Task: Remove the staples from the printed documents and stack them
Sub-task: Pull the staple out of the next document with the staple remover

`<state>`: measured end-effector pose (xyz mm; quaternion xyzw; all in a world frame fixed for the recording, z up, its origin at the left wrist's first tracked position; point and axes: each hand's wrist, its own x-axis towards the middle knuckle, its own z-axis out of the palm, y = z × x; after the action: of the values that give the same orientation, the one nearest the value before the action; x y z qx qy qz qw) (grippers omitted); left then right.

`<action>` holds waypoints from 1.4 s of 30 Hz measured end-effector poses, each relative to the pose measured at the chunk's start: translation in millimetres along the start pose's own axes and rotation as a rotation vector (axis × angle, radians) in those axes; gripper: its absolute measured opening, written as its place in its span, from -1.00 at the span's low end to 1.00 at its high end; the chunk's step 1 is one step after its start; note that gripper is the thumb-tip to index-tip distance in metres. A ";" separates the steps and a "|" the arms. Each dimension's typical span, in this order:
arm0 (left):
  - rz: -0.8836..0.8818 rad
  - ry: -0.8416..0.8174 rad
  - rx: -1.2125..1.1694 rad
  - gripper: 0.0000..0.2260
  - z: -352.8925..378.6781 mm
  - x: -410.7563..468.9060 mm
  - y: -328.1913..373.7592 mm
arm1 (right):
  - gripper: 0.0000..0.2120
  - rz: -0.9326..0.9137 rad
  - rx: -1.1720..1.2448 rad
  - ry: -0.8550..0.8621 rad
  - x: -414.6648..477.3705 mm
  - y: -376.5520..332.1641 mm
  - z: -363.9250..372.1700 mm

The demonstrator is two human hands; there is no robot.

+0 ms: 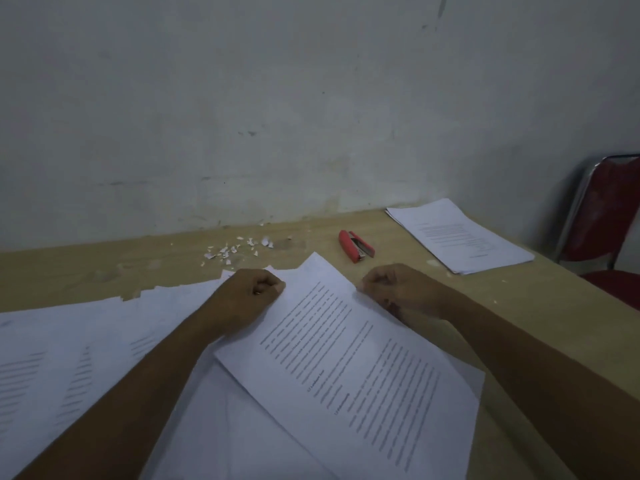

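A printed document (pixel 349 362) lies slanted in the lower centre of the frame, its top corner pointing toward the upper middle. The left hand (pixel 256 294) is clenched at the sheet's upper left edge, fingers curled in and pinching the paper; the right hand (pixel 398 289) grips the upper right edge the same way, so both hands are grasping this one document near its top. Under it and across the lower left spread more printed sheets (pixel 69 358), overlapping loosely. Above the hands, in the middle of the frame, a red stapler (pixel 356 245) rests on the wooden table (pixel 561 306), well apart from the paper. Left of it lies a scatter of small torn paper scraps (pixel 239 251). At the right, near the table's far corner, sits a neat stack (pixel 460 237) of printed pages. A red chair (pixel 602 216) stands at the right edge.
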<state>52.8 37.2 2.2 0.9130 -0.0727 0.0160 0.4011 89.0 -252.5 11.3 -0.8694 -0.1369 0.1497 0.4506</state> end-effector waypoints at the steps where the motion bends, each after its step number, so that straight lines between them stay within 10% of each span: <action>1: -0.001 -0.001 0.001 -0.85 5.4 -0.5 -3.8 | -0.75 -0.004 -0.050 0.100 8.2 -0.4 -0.7; 10: 0.046 0.144 0.002 -0.85 33.3 0.1 -26.9 | -0.62 0.049 -0.333 0.601 96.6 8.7 8.3; 17: 0.036 0.175 -0.028 -0.87 37.9 2.1 -34.7 | -0.20 0.287 -0.578 0.507 142.3 -3.3 19.1; 22: 0.056 0.167 -0.081 -0.87 37.4 3.2 -37.8 | -0.32 0.325 -0.713 0.489 154.2 -1.3 26.0; 28: 0.058 0.152 -0.160 -0.87 36.4 2.1 -37.2 | -0.49 0.215 -0.522 0.541 152.1 1.5 24.2; 37: 0.068 0.133 -0.185 -0.87 36.2 0.2 -36.7 | -0.56 0.046 0.472 0.482 103.3 -40.4 35.6; 42: 0.062 0.140 -0.177 -0.79 34.8 -1.5 -35.4 | -0.36 -0.023 0.276 0.450 88.6 -43.4 61.7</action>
<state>55.5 35.5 -47.4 0.8679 -0.0737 0.0855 0.4837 142.2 -149.5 1.1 -0.8093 -0.0214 -0.0355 0.5859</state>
